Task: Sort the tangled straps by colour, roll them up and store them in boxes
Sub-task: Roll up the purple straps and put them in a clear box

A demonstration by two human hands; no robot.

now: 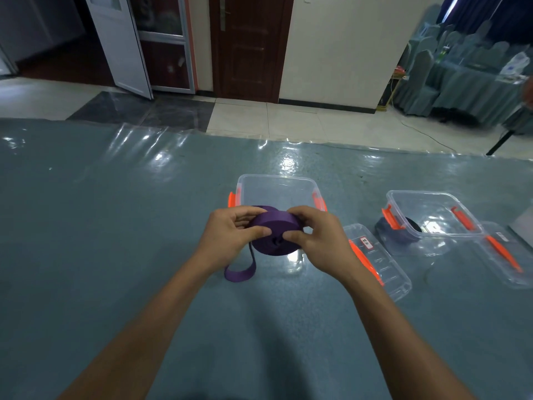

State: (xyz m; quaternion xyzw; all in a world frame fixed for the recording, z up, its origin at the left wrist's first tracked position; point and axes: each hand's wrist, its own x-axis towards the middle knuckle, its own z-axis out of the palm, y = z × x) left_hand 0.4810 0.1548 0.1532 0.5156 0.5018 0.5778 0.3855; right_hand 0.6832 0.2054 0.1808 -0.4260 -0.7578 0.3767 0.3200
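2 hands grip the purple roll (274,226), fingers curled: the left hand (230,235) pinches its left rim, the right hand (320,238) its right. They hold it over the blue table (115,226), just before a clear box (277,184); its tail (239,272) loops on the table. Rightward, a dark roll (415,225) shows through a 2nd box (432,197), with 2 lids (380,264) nearby. Tiled floor (288,116) and a dark door (248,47) lie beyond

Two clear boxes (288,192) (403,203), two loose lids (383,269) (507,255), one purple strap roll (274,229), one dark roll (415,225) and two hands (230,232) (317,238).
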